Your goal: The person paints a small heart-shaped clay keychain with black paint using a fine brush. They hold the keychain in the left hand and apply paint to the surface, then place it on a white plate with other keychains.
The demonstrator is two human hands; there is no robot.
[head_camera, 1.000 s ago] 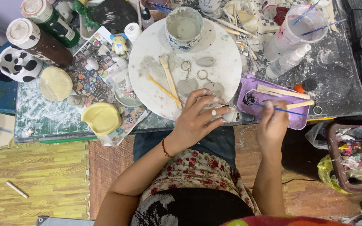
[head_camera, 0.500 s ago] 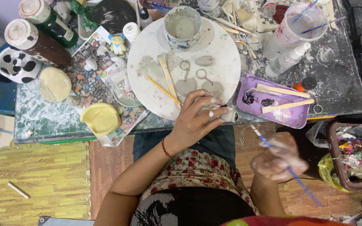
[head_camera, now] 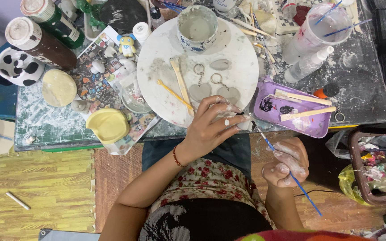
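My left hand [head_camera: 211, 127] grips a small pale clay piece [head_camera: 243, 123] at the near edge of the round white board [head_camera: 242, 58]. My right hand [head_camera: 286, 163], smeared with clay, holds a thin blue paintbrush [head_camera: 307, 196] whose tip touches that piece. On the board lie two heart-shaped clay pieces with key rings [head_camera: 214, 91], an oval clay piece [head_camera: 220, 64], wooden sticks [head_camera: 180, 82] and a blue-patterned cup [head_camera: 197, 27] of grey liquid. To the right sits a purple tray [head_camera: 311, 128] with black paint dabs and wooden sticks.
A yellow mould [head_camera: 108, 125], a round clay disc [head_camera: 59, 87], a black-and-white spotted mug [head_camera: 18, 68], two tall bottles [head_camera: 41, 42], a clear cup of brushes [head_camera: 318, 29] and a spray bottle [head_camera: 307, 66] crowd the table. A dark basket [head_camera: 378, 167] stands right; yellow mats [head_camera: 41, 192] cover the floor left.
My right hand left the purple tray with the blue brush, swung down over my lap, and now brings the brush tip to the piece in my left hand.
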